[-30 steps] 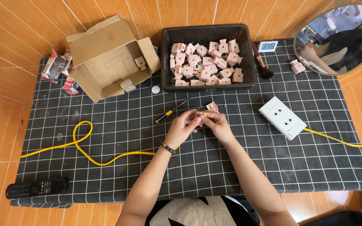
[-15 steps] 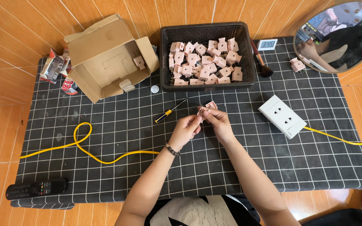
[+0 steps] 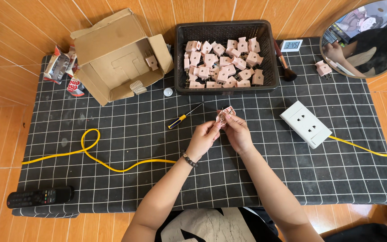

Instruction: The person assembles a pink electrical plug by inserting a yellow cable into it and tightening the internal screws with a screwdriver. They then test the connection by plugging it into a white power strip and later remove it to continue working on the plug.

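A: Where is the piece being worked on?

B: Just above the middle of the frame; both hands meet there on one small pink plug (image 3: pixel 225 114), opened so that metal shows inside; the left hand (image 3: pixel 204 139) pinches its lower edge with the fingertips, the right hand (image 3: pixel 237 131) cups it from the other side, fingers closed on the shell.

A: How would it handle?

B: Light, stiff plastic, I'd judge; small and rather fiddly, with loose inner parts that could drop out; best gripped by the outer shell, not by the prongs.

A: And around it?

B: A yellow-handled screwdriver (image 3: pixel 183 117) lies just left of the hands; a black basket (image 3: pixel 179 58) of like plugs sits above; an open cardboard box (image 3: pixel 108 49) at upper left; a white socket block (image 3: pixel 307 123) to the right; a yellow cable (image 3: pixel 90 148) loops at left; a remote control (image 3: pixel 39 196) at lower left; nothing crowds the hands.
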